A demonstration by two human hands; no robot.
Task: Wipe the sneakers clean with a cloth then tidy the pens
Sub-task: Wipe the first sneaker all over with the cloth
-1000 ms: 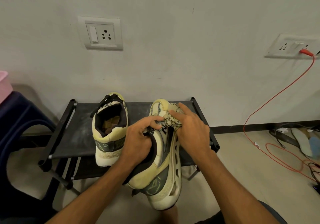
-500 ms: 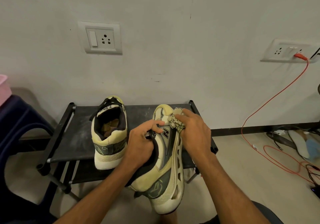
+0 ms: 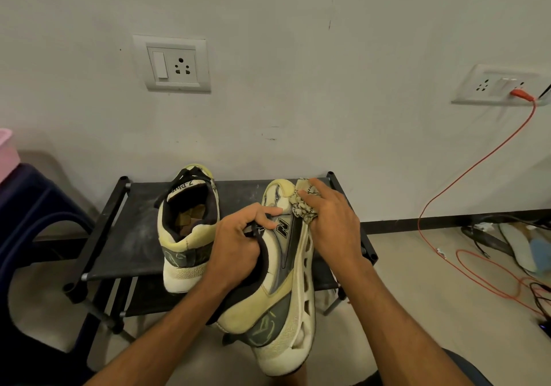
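"N" logo on held sneaker (image 3: pixel 277 281); "Z-PRIS" on other sneaker's tongue (image 3: pixel 184 189)

Arms: both of mine are bare from the bottom edge of the view up to the wrists, with no sleeve showing on either.
Left hand (image 3: pixel 235 245): bare, no glove, no ring or band that I can see.
Right hand (image 3: pixel 334 224): bare as well, short plain nails on the two fingers that show them.
Wrists: nothing worn on either, no watch or strap.
Clothing: a dark blue-grey piece of fabric (image 3: pixel 468 367) at the bottom right corner beside my right forearm; I cannot tell which garment it is.
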